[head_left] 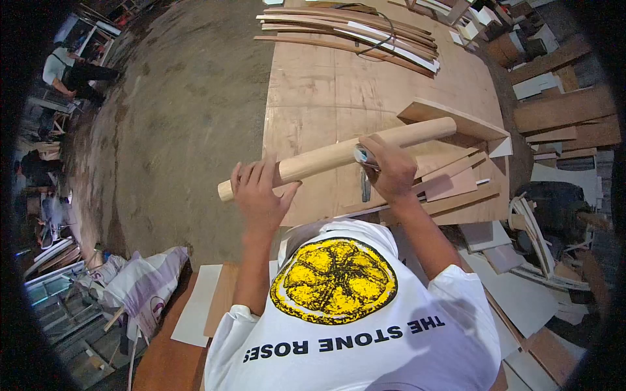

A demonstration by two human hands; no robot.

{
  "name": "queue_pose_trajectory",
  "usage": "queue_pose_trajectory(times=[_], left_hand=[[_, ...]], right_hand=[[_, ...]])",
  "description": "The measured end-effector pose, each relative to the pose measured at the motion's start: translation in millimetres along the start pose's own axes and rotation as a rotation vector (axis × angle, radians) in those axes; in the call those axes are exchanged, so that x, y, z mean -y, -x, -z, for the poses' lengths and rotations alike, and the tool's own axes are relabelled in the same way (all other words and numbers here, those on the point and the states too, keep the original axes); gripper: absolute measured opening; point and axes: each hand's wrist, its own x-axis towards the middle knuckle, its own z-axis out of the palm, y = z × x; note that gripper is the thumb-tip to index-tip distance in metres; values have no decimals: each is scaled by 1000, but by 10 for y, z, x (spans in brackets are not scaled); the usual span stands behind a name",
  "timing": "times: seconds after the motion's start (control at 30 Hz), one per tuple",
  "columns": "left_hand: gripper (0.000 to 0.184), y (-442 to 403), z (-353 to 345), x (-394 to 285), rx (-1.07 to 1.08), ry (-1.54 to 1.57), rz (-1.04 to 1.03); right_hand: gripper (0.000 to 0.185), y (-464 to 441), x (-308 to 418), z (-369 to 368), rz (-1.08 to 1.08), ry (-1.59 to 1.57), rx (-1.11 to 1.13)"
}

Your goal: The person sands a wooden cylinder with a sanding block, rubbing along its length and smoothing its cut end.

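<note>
A long round wooden pole [319,158] lies slanted across the front of my body, its right end higher in the view, above a plywood table [313,98]. Near the pole's left end, my left hand [261,189] is wrapped over it, fingers on top and thumb below. My right hand [389,166] is closed around a small roundish object [364,155] with a shiny, bluish end, which is pressed against or just beside the pole's near side. What that object is cannot be made out. A thin dark tool [365,186] shows below it on the table.
Thin wood strips [352,32] with a cable lie at the table's far end. An angled board [456,119] and strips [456,186] are at the right. Boards [567,111] are stacked beyond. A person [65,72] is far left; a sack [147,283] is lower left.
</note>
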Motion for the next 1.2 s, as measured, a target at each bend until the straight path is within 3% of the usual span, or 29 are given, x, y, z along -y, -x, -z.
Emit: queue_pose_trajectory(times=[0.17,0.37,0.47,0.57,0.67,0.77,0.97,1.03,1.1,1.2], left_hand=[[66,7,57,36,119,28,-10],[57,97,-43,-6,-36,6,-18],[57,199,-135,122,-100,-3,-7],[57,349,-200,252,-154,-17,-11],[54,455,-201,356,-166,-45,-32],[52,529,-303,436,-220,-35,-69],[50,616,-438,451,-255,-12,-74],[51,602,-448,445,-265,14,-82],[52,647,-474,492,-208,26,-7],[55,693,-575,555,-51,53,142]], right_hand=[[45,79,-52,21,7,29,-24],[60,87,-137,47,-77,-18,-50],[68,107,-245,172,-217,-124,-79],[74,44,-381,241,-254,-3,-276],[76,48,-554,226,-486,72,-355],[80,118,-853,156,-781,-180,-270],[81,209,-1248,118,-844,257,-196],[77,189,-1320,245,-1067,11,16],[76,182,-1296,278,-1153,-183,77],[77,212,-1076,258,-1102,-328,-42]])
